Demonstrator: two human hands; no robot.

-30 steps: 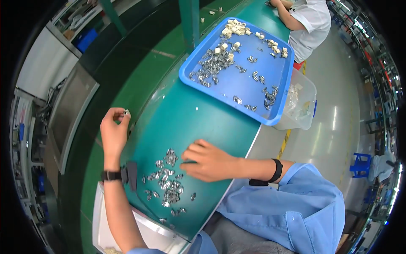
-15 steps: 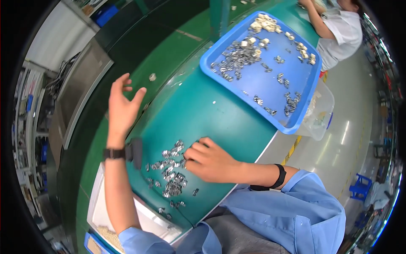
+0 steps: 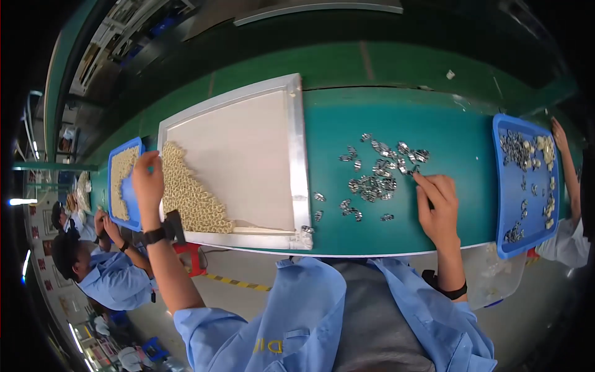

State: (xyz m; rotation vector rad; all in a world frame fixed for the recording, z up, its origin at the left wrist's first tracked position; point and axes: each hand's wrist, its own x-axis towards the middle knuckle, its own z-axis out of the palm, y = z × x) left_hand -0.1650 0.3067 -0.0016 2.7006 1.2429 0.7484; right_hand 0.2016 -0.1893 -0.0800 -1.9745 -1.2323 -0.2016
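Hanging over the bench, head view: right grip (image 3: 441, 208) at the metal pieces (image 3: 375, 186), left grip (image 3: 147, 186) by the beige rings (image 3: 186, 192).
Right grip: fingers curled and thumb drawn near them, only a small gap left; the fingertips meet the pile's right edge, and I cannot tell whether a piece is held.
Left grip: fingertips bunched; whether anything is between them cannot be made out.
Metal pieces: scattered mostly leftward of the right grip, which is much the nearer hand; the spread runs longest left to right, single pieces pointing every way.
Beige rings: just right of the left grip, covering the near-left part of a white board (image 3: 242, 136).
Edges: the board's silver rail (image 3: 299, 161) stands between the grips; the bench (image 3: 446, 124) ends bodyward of the right grip.
Room: green surface stretches from the right grip rightward to a blue tray (image 3: 501, 217).
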